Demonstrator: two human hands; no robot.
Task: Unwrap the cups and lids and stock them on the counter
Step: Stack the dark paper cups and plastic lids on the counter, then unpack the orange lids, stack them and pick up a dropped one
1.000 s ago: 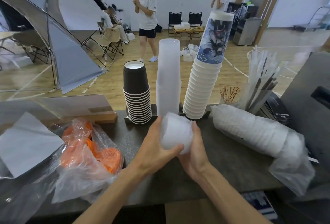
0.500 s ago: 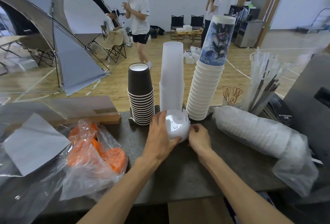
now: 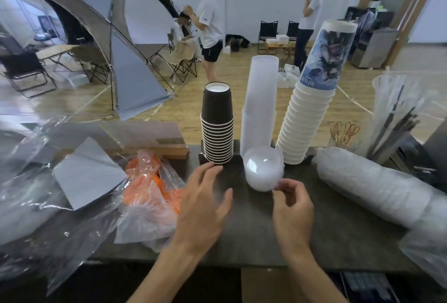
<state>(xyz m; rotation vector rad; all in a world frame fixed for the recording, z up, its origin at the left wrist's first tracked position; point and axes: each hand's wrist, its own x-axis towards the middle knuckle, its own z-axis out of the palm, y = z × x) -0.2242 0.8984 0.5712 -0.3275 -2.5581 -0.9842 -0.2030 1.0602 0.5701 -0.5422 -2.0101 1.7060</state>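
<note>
Short stack of clear domed plastic lids (image 3: 263, 169) sits on the dark bench (image 3: 278, 225) before the cup stacks, handy for serving; left hand (image 3: 203, 206) spread empty, right hand (image 3: 294, 206) fingertips seemingly steadying its rim

I see the stack of clear lids (image 3: 263, 169) standing on the dark counter (image 3: 254, 230), in front of the frosted cups (image 3: 260, 106). My left hand (image 3: 203, 206) hovers spread and empty, and the fingertips (image 3: 278, 185) of my right hand (image 3: 292, 213) touch the stack's lower edge.
</note>
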